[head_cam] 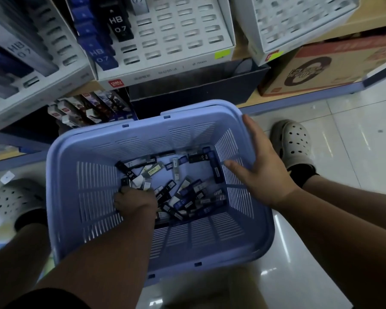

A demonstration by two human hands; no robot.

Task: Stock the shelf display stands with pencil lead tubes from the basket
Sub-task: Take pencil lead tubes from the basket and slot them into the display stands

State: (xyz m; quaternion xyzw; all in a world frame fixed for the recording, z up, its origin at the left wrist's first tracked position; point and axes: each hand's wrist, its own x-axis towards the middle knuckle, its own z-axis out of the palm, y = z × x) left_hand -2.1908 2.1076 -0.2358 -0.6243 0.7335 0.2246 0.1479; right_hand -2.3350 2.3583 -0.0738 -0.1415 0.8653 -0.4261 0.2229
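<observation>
The left hand (pixel 134 200) is down inside the blue slatted basket (pixel 98 197), near its left wall. Its fingers are curled into the heap of pencil lead tubes (pixel 187 197) and close on a few of them. The black and white ends of those tubes stick out just past the knuckles. The rest of the tubes lie loose across the basket floor, most thickly from the middle towards the near right corner. A few black ones marked HB 0.7 lie along the far edge.

The right hand (pixel 261 166) lies flat over the basket's right rim. Its fingers are straight and together along the outside, and its thumb is spread apart inside against the right wall, just beside a dark blue tube.

Beyond the basket's far rim, a white display stand (pixel 183 41) sits on the shelf edge. Its left columns hold blue and black HB 0.7 tubes, and the other slots show bare. Similar stands sit to its left (pixel 60 41) and right (pixel 299 23). A cardboard box (pixel 321 68) stands on the lower shelf at the right. The floor (pixel 354 141) is glossy pale tile. A pale perforated clog shows on either side of the basket, one on the left (pixel 13 199) and one on the right (pixel 294 141).
</observation>
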